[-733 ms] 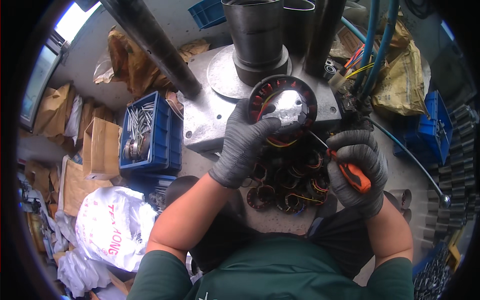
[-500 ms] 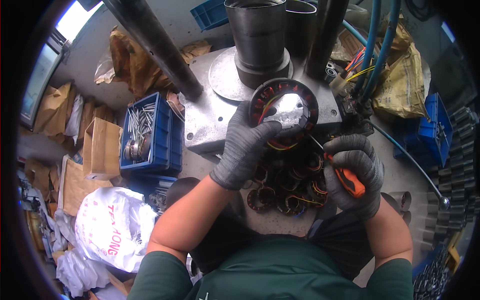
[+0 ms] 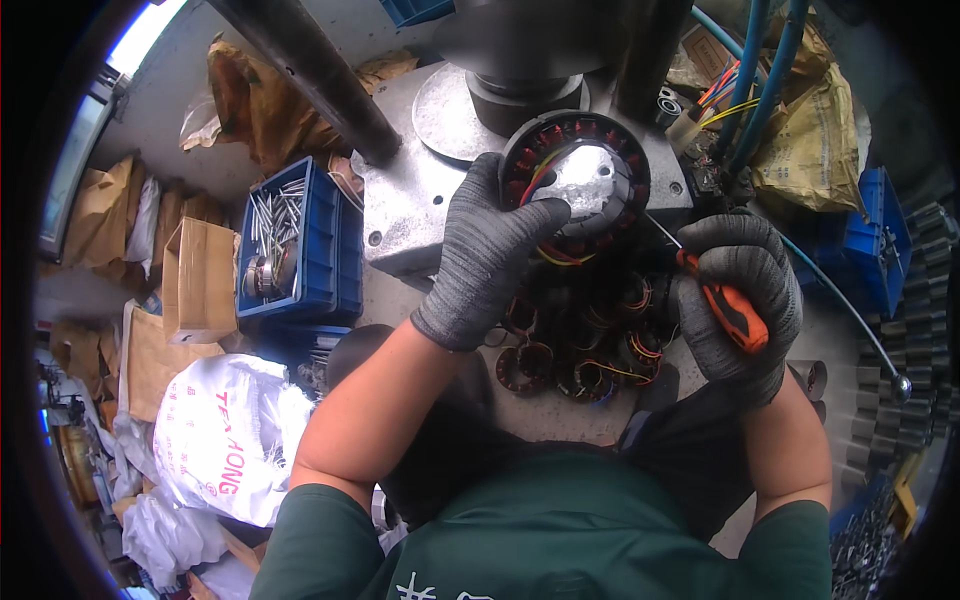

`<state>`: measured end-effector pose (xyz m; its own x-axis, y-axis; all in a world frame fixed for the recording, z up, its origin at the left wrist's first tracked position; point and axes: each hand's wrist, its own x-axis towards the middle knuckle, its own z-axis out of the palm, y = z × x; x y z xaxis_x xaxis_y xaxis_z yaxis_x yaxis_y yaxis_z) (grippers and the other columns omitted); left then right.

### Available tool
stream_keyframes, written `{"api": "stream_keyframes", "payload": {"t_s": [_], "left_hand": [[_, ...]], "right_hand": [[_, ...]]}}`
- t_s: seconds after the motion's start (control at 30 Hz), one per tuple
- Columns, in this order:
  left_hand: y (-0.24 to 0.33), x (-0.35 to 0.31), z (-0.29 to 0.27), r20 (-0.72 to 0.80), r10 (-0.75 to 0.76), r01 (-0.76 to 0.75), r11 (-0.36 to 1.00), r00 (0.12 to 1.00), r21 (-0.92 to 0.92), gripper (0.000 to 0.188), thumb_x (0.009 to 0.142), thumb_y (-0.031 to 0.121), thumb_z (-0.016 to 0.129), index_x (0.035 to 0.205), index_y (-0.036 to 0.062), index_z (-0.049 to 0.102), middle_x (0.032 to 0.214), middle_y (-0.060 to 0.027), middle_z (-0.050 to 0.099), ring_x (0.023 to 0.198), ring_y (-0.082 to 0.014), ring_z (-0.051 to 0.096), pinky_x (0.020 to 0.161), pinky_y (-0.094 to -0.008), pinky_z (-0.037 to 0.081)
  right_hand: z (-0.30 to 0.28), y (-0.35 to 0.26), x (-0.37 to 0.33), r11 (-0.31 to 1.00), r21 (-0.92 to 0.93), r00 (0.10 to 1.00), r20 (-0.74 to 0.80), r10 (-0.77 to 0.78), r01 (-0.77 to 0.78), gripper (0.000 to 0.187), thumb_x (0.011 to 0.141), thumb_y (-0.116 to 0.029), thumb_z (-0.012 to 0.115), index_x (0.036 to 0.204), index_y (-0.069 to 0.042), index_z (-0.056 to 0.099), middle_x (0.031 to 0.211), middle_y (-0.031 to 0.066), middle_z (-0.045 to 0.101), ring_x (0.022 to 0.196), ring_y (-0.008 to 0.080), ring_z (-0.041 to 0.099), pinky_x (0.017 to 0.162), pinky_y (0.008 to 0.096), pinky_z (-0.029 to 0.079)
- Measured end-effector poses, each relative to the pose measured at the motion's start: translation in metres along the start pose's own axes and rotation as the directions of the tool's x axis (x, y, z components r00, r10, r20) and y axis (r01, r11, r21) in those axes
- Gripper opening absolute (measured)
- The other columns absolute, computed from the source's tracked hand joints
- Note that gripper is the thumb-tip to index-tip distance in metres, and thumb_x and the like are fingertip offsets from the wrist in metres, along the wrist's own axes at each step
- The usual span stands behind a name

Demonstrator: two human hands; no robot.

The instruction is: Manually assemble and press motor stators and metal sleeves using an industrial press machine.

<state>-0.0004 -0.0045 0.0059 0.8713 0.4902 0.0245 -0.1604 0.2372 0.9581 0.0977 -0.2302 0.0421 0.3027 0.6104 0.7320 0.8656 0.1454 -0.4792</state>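
My left hand point(image 3: 490, 235), in a grey knit glove, grips a motor stator point(image 3: 637, 165) by its left side, thumb over the inner edge. The stator is a dark ring with red windings and red and yellow wires; through its opening shows bright metal. Wrapped in my gloved right hand point(image 3: 745, 295) is a screwdriver point(image 3: 738, 318) with an orange and black handle. Its thin shaft points up and left, the tip at the ring's lower right rim; whether it touches, I cannot tell. Below the ring lie several more wound stators point(image 3: 525, 368), partly in shadow.
A metal press bed point(image 3: 400, 215) with dark columns point(image 3: 325, 80) stands ahead. At left are a blue bin point(image 3: 318, 275) of metal rods, a cardboard box point(image 3: 200, 280) and a white sack point(image 3: 225, 440). Blue hoses point(image 3: 745, 90), another blue bin point(image 3: 875, 250) and stacked metal cylinders point(image 3: 915, 330) are at right.
My right hand and the screwdriver have moved right and slightly up. The stator in my left hand sits a little higher. Above the bed, the bright metal cylinder's place now shows a dark blur.
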Motion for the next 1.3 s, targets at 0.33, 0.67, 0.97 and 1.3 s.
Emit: {"api": "stream_keyframes", "payload": {"t_s": [0.33,0.67,0.97,1.3], "left_hand": [[0.006,-0.002,0.0,-0.013,0.059,-0.055,0.982,0.998,0.181,0.055,0.078,0.007,0.077,0.127,-0.0045,0.055,0.11,-0.0116,0.067,0.096,-0.0183,0.067,0.085,-0.0323,0.059],[0.006,-0.003,-0.005,0.002,0.032,-0.032,0.99,0.999,0.137,0.054,0.079,0.008,0.076,0.126,-0.0073,0.055,0.113,-0.0134,0.067,0.102,-0.0179,0.065,0.093,-0.0317,0.055],[0.006,-0.003,-0.005,0.003,-0.033,0.033,0.999,0.999,0.022,0.044,0.08,0.005,0.073,0.121,-0.003,0.061,0.107,-0.0086,0.066,0.096,-0.0172,0.066,0.087,-0.0306,0.057],[0.003,-0.003,-0.007,0.028,-0.023,0.023,1.0,0.999,0.011,0.042,0.082,0.006,0.073,0.12,-0.004,0.06,0.105,-0.0097,0.067,0.096,-0.0179,0.067,0.084,-0.0321,0.06]], "right_hand": [[0.002,0.013,-0.007,0.984,0.131,0.993,0.03,0.118,-0.121,0.032,0.076,0.01,0.072,0.103,-0.002,0.062,0.11,0.0153,0.067,0.098,0.0249,0.069,0.088,0.0361,0.057],[-0.022,0.037,-0.01,0.027,0.944,0.802,0.264,0.536,-0.329,0.029,0.084,-0.013,0.072,0.108,0.0,0.061,0.111,0.0187,0.065,0.092,0.0257,0.07,0.075,0.0343,0.062],[-0.019,0.032,-0.011,0.628,0.711,0.899,0.013,0.437,-0.316,0.031,0.085,-0.011,0.073,0.112,-0.001,0.063,0.112,0.0191,0.066,0.091,0.0232,0.069,0.08,0.0344,0.06],[-0.022,0.035,-0.015,0.697,0.656,0.921,-0.007,0.39,-0.29,0.035,0.085,-0.015,0.073,0.116,-0.002,0.062,0.116,0.0204,0.065,0.093,0.0273,0.068,0.076,0.0345,0.055]]}}
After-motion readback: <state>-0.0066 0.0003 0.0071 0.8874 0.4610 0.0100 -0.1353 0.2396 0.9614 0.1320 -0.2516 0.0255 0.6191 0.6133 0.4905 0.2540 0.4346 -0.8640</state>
